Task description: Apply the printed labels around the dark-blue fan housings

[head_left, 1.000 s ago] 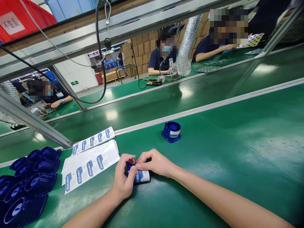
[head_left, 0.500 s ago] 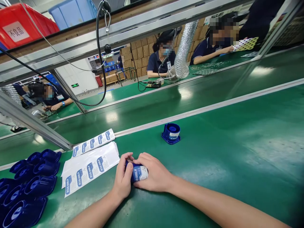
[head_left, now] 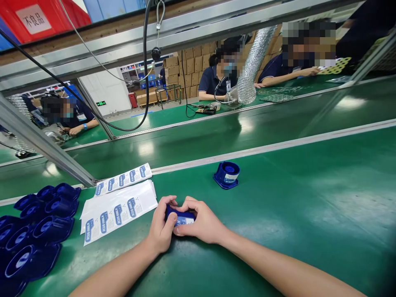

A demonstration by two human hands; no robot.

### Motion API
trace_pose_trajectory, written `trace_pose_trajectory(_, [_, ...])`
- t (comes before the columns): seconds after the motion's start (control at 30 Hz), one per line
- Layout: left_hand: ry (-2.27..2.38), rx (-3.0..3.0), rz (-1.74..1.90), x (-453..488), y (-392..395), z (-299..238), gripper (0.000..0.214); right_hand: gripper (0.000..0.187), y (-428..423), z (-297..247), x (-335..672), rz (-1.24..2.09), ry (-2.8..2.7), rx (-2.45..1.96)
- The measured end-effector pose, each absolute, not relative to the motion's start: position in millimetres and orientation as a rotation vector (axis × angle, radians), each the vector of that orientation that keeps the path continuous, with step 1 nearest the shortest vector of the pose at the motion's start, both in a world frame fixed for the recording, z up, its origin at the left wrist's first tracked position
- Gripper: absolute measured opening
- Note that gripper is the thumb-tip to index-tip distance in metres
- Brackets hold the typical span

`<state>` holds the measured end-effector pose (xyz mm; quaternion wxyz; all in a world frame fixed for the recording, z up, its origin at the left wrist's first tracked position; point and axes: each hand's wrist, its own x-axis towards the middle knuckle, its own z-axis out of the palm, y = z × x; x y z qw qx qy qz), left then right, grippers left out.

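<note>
Between my two hands is a dark blue plastic housing [head_left: 181, 215] with a blue and white label on its side. My left hand [head_left: 163, 225] wraps round its left side, thumb on the front. Round the right side curls my right hand [head_left: 202, 222], its thumb pressed along the label. The fingers hide much of the housing. Beyond my hands, a second labelled blue housing [head_left: 227, 175] stands on the green table. To the left lie label sheets [head_left: 119, 216] printed with blue and white labels, and a narrower label strip [head_left: 123, 180] behind them.
Several blue housings [head_left: 34, 243] crowd the left of the table. A metal post [head_left: 49, 140] rises behind them, and a black cable [head_left: 145, 74] hangs from the overhead rail. Across the line sit co-workers [head_left: 216, 80]. A red bin [head_left: 46, 20] rests on the upper shelf.
My right thumb has moved across the label on the housing, and the housing looks turned, with less of the label showing. The whole view has shifted slightly.
</note>
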<state>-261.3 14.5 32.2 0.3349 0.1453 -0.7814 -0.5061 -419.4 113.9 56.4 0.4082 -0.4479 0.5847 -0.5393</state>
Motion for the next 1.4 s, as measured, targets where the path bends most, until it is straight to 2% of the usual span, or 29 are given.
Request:
trace_pose_trajectory(0.27, [-2.09, 0.263, -1.369, -259.6, 11.6, 31.6, 0.041, 0.046, 106.6, 49.3, -430.6, -1.341, 1.405, -1.045])
trace_pose_trajectory(0.53, [-2.145, 0.26, -1.415, -255.9, 13.8, 45.0, 0.039, 0.039, 122.0, 59.3, -461.0, -1.123, 1.371, -1.157])
trace_pose_trajectory(0.63, [-2.118, 0.262, -1.453, -256.3, 13.6, 43.4, 0.038, 0.053, 129.7, 59.2, -478.8, -1.045, 1.407, -1.186])
trace_pose_trajectory(0.73, [-2.068, 0.187, -1.44, -257.3, 12.1, 40.7, 0.039, 0.073, 129.2, 55.9, -489.9, -1.027, 1.194, -1.143])
trace_pose_trajectory(0.8, [-2.025, 0.125, -1.403, -258.3, 11.8, 40.3, 0.042, 0.08, 125.7, 54.0, -488.2, -1.038, 1.03, -1.085])
trace_pose_trajectory(1.0, [-1.777, 0.288, -1.441, -266.4, 11.6, 40.6, 0.041, 0.06, 116.8, 50.3, -462.6, -1.09, 0.874, -0.771])
trace_pose_trajectory(1.17, [-1.373, 0.678, -1.648, -275.8, 8.9, 33.4, 0.057, 0.067, 111.5, 47.1, -460.0, -1.255, 0.762, -0.562])
trace_pose_trajectory(1.4, [-1.519, 0.622, -1.824, -277.2, 19.5, 28.3, 0.064, 0.069, 109.4, 38.8, -451.5, -1.32, 0.656, -0.683])
